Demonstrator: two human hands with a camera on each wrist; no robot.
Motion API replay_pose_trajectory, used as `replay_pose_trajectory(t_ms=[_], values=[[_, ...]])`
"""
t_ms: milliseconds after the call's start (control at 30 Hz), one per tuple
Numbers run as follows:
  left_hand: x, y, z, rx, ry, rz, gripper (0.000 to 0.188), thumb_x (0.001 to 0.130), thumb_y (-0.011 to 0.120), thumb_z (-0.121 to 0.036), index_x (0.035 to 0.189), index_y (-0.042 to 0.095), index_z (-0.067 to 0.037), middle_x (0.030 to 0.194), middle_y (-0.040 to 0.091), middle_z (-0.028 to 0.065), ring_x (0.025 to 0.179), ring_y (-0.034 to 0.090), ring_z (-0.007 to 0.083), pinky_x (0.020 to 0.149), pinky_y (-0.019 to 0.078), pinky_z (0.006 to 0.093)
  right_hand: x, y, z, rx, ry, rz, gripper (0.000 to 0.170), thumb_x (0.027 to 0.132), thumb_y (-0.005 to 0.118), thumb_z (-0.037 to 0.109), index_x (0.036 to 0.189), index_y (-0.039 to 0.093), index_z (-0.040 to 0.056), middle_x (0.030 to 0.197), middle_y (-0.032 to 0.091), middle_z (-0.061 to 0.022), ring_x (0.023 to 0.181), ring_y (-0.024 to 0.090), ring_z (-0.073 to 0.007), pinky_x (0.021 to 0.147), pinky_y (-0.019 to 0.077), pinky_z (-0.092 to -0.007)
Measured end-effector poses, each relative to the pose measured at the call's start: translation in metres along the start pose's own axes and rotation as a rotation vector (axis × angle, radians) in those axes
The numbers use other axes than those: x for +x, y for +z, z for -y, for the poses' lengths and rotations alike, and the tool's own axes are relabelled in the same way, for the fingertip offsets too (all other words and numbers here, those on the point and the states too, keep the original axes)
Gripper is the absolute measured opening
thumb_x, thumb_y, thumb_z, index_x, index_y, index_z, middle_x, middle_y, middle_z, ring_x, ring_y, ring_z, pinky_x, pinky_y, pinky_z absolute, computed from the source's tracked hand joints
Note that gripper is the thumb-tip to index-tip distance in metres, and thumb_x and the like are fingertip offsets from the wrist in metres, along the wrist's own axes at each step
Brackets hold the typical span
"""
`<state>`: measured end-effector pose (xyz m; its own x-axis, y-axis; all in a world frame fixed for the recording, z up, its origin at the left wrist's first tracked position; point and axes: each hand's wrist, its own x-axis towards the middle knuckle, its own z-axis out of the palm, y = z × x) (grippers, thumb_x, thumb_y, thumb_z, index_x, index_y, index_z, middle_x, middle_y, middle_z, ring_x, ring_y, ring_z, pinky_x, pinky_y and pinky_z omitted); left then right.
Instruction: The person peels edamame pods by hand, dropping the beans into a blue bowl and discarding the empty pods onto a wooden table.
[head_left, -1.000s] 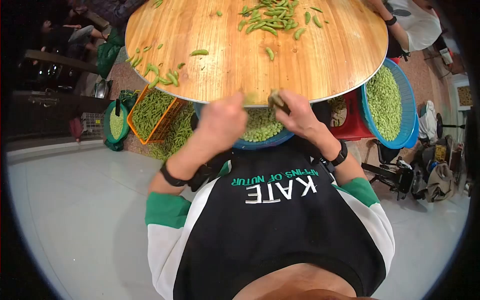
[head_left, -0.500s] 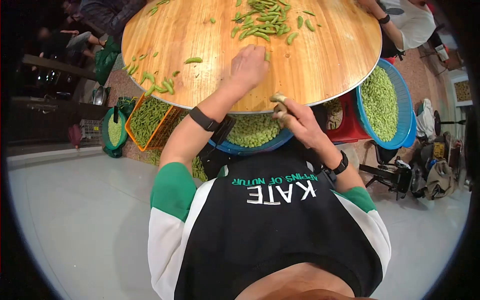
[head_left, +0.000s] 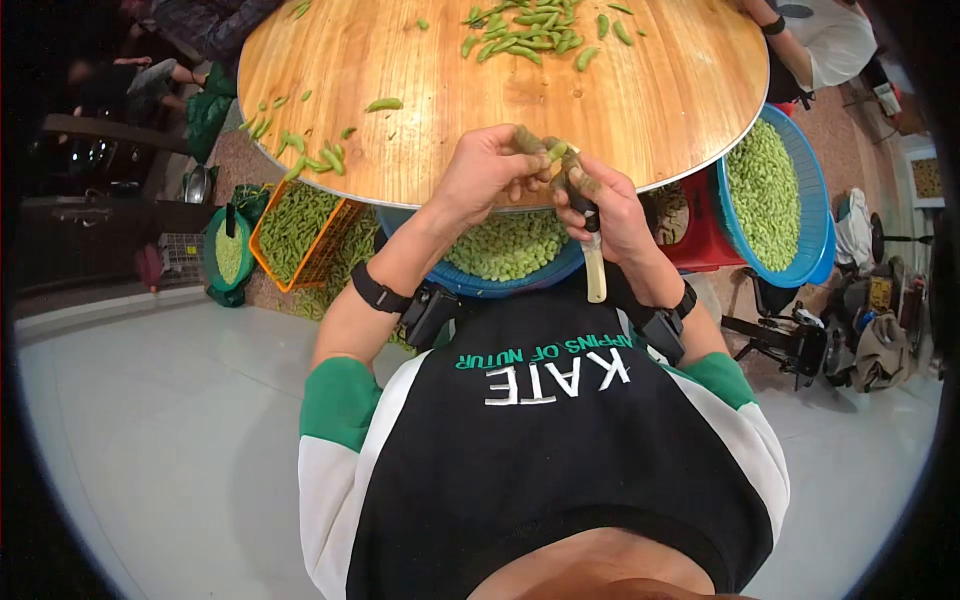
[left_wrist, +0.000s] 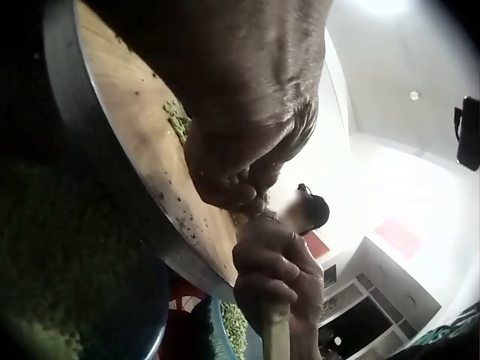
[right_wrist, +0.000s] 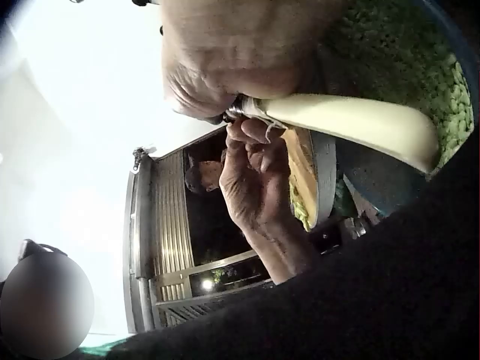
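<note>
Two bare hands are meeting just above the near edge of a round wood table (head_left: 450, 85). L hand (head_left: 478, 178) is pinching a green pod (head_left: 558, 152) btwn thumb & fingers, so its grip is sitting narrow. R hand (head_left: 615, 212) is curling round a tool w/ a cream handle (head_left: 596, 270); that handle is pointing back twd the person's torso, & the tool's working end is hiding among the fingers, so can't tell its shape. Pod is lying right btwn the 2 hands' fingertips, over the table's rim.

Below the hands, partly under the table, a near blue basin (head_left: 470, 287) is holding pale green beans (head_left: 515, 250). On the tabletop, a pod pile (head_left: 525, 38) is lying twd the far side, w/ a few loose pods (head_left: 325, 160) resting along the L edge. On the floor at L, an orange crate (head_left: 262, 252) is holding more pods, & a small green basin (head_left: 213, 262) is standing just beside it. At R, a side blue basin (head_left: 815, 205) is holding lots more pale beans, next to a red stool or similar (head_left: 705, 245).
</note>
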<state>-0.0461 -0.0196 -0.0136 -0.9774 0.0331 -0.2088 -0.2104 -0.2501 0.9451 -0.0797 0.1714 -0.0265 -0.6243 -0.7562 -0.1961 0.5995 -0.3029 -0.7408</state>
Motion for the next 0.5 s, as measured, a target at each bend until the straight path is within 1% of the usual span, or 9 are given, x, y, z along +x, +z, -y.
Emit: replay_pose_trajectory(t_ms=[67, 200, 300, 367, 433, 500], values=[[-0.005, -0.002, -0.003, -0.012, -0.031, 0.002, 0.007, 0.085, 0.061, -0.001, 0.091, 0.062, 0.002, 0.077, 0.064, 0.0054, 0.061, 0.057, 0.0075, 0.047, 0.0427, 0.0181, 0.000, 0.004, -0.002, 0.000, 0.003, 0.004, 0.033, 0.096, 0.046, 0.017, 0.126, 0.047, 0.0042, 0.082, 0.055, -0.0042, 0.056, 0.044, -0.0087, 0.044, 0.0347, -0.0194], [-0.011, -0.002, -0.005, 0.002, -0.019, -0.025, 0.007, 0.086, 0.061, -0.003, 0.091, 0.062, 0.002, 0.076, 0.064, 0.0050, 0.060, 0.057, 0.0074, 0.047, 0.0428, 0.0182, -0.002, 0.012, -0.001, 0.019, -0.009, 0.031, 0.037, 0.096, 0.044, 0.016, 0.132, 0.044, 0.0053, 0.082, 0.054, -0.0042, 0.056, 0.043, -0.0086, 0.044, 0.0350, -0.0199], [-0.014, -0.002, -0.003, 0.063, 0.009, -0.010, 0.005, 0.087, 0.061, -0.005, 0.089, 0.063, 0.000, 0.074, 0.063, 0.0030, 0.060, 0.056, 0.0059, 0.048, 0.0413, 0.0177, -0.003, 0.015, 0.001, 0.026, -0.005, 0.046, 0.038, 0.097, 0.044, 0.016, 0.133, 0.043, 0.0059, 0.082, 0.054, -0.0042, 0.056, 0.043, -0.0086, 0.044, 0.0348, -0.0199], [-0.015, -0.004, 0.000, 0.119, 0.032, -0.017, 0.005, 0.087, 0.061, -0.007, 0.086, 0.063, -0.002, 0.071, 0.062, -0.0001, 0.059, 0.054, 0.0044, 0.049, 0.0405, 0.0176, -0.002, 0.015, 0.001, -0.009, -0.011, 0.050, 0.038, 0.097, 0.044, 0.017, 0.133, 0.043, 0.0060, 0.082, 0.054, -0.0042, 0.056, 0.043, -0.0084, 0.044, 0.0345, -0.0198], [-0.018, -0.004, 0.000, 0.097, 0.046, -0.003, 0.006, 0.088, 0.061, -0.008, 0.087, 0.063, -0.003, 0.071, 0.061, -0.0014, 0.060, 0.054, 0.0036, 0.051, 0.0402, 0.0171, -0.002, 0.016, 0.001, -0.043, -0.022, 0.053, 0.038, 0.097, 0.044, 0.017, 0.134, 0.043, 0.0061, 0.082, 0.054, -0.0041, 0.056, 0.044, -0.0083, 0.044, 0.0343, -0.0197], [-0.020, -0.005, 0.001, 0.073, 0.056, 0.008, 0.006, 0.089, 0.060, -0.009, 0.088, 0.063, -0.004, 0.071, 0.060, -0.0026, 0.061, 0.053, 0.0027, 0.053, 0.0399, 0.0166, -0.002, 0.016, 0.000, -0.033, -0.009, 0.053, 0.034, 0.097, 0.046, 0.017, 0.129, 0.048, 0.0053, 0.081, 0.054, -0.0039, 0.055, 0.044, -0.0079, 0.043, 0.0338, -0.0194]])
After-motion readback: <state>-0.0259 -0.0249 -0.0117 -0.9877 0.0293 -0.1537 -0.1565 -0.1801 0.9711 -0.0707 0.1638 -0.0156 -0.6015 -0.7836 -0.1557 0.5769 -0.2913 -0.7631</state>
